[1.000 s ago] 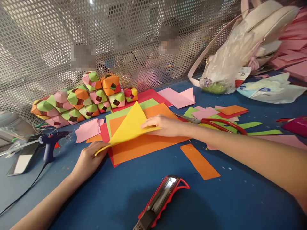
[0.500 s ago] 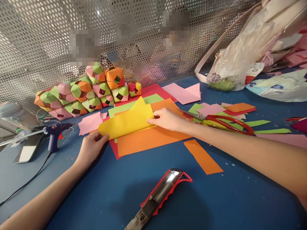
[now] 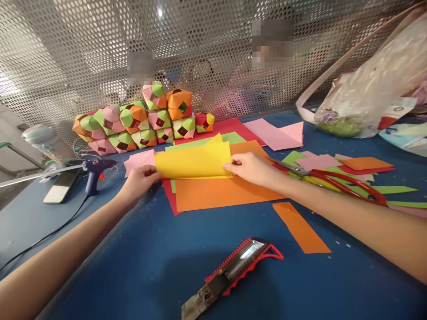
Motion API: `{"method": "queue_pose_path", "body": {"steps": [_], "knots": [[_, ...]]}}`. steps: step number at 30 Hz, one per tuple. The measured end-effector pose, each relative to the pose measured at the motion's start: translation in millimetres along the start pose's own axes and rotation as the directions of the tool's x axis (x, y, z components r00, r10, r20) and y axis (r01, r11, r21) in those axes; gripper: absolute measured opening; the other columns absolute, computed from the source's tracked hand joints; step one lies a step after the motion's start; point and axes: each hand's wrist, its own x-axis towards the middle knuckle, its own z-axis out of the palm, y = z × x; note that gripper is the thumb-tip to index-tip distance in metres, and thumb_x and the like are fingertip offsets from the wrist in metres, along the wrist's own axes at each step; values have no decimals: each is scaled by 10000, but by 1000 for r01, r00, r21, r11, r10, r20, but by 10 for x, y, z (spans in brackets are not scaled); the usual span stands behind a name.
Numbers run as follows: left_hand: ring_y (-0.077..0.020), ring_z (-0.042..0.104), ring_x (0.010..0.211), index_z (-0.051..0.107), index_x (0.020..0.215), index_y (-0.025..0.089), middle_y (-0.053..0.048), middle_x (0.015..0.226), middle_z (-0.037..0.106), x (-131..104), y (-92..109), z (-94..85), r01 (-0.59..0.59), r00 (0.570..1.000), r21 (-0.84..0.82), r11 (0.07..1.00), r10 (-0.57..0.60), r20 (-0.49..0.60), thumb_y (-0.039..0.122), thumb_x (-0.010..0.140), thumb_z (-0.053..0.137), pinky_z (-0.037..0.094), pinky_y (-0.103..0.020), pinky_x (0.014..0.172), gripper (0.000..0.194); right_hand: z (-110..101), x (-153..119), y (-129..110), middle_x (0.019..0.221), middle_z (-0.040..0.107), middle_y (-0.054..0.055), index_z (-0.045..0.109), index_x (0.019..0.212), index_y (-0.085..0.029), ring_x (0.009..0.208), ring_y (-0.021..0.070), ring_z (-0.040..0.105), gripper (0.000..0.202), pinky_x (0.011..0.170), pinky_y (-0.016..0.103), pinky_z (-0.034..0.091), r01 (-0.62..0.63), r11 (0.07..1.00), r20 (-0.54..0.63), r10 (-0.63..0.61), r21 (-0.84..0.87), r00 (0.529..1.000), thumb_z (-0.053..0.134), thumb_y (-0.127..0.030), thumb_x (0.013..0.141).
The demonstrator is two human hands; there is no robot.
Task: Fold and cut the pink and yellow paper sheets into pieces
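A folded yellow paper (image 3: 193, 161) is held level by its two ends over a stack of coloured sheets. My left hand (image 3: 142, 180) pinches its left end, thumb in front. At the right edge, my right hand (image 3: 248, 168) pinches the paper between thumb and fingers. Under it lies an orange sheet (image 3: 213, 195), with green and red sheets showing around it. A narrow orange strip (image 3: 302, 229) rests on the table to the right. Nearer to me is a red and black box cutter (image 3: 233, 271).
Folded paper balls (image 3: 133, 120) are stacked against the mesh wall. A glue gun (image 3: 95, 173), phone (image 3: 62, 189) and grey bottle (image 3: 45, 138) are at the left. Red-handled scissors (image 3: 350, 184) lie on paper scraps at the right, before a plastic bag (image 3: 363, 98).
The yellow paper has turned from a slant to nearly level, and its pointed flap shows less above the top edge. Both hands still hold it. The whole view has shifted.
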Motion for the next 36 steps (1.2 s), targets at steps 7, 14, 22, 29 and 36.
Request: {"method": "queue_pose_path", "body": {"steps": [7, 14, 22, 29, 36], "knots": [[-120, 480, 576, 593, 727, 167, 18, 622, 560, 183, -87, 85, -88, 994, 100, 991, 94, -58, 422, 718, 610, 347, -244, 551, 256, 41, -32, -26, 484, 379, -31, 352, 544, -235, 486, 132, 369, 360, 495, 286, 264, -3, 999, -58, 0, -52, 998, 471, -484, 776], [-127, 468, 562, 612, 688, 176, 12, 624, 573, 92, -49, 37, -44, 998, 183, 982, 51, -34, 446, 691, 603, 328, -246, 534, 270, -32, -61, -56, 518, 493, -13, 400, 572, -229, 508, 140, 446, 344, 507, 283, 301, -11, 1000, -34, 11, -13, 999, 495, -487, 777], [-111, 428, 494, 621, 689, 171, 6, 583, 570, 0, -36, 57, 44, 999, 203, 978, -49, 20, 477, 682, 635, 273, -220, 451, 306, -104, -85, -36, 572, 597, -1, 473, 625, -215, 570, 155, 559, 249, 561, 281, 378, -88, 995, 56, 85, 55, 995, 531, -399, 783], [-132, 512, 534, 634, 769, 164, -19, 656, 644, 10, -128, 67, 21, 998, 191, 981, -32, 53, 500, 704, 643, 332, -228, 473, 342, -6, -319, 5, 671, 618, 5, 480, 666, -224, 631, 161, 557, 219, 592, 292, 399, -4, 999, -93, 8, 49, 996, 528, -393, 798], [-156, 566, 567, 588, 918, 177, -12, 702, 669, 18, -107, 80, 37, 997, 245, 969, -51, 51, 514, 715, 613, 373, -250, 513, 394, 14, -331, 73, 784, 680, 30, 554, 803, -217, 727, 188, 622, 120, 666, 316, 456, -20, 991, -100, 34, 135, 994, 552, -336, 804]]}}
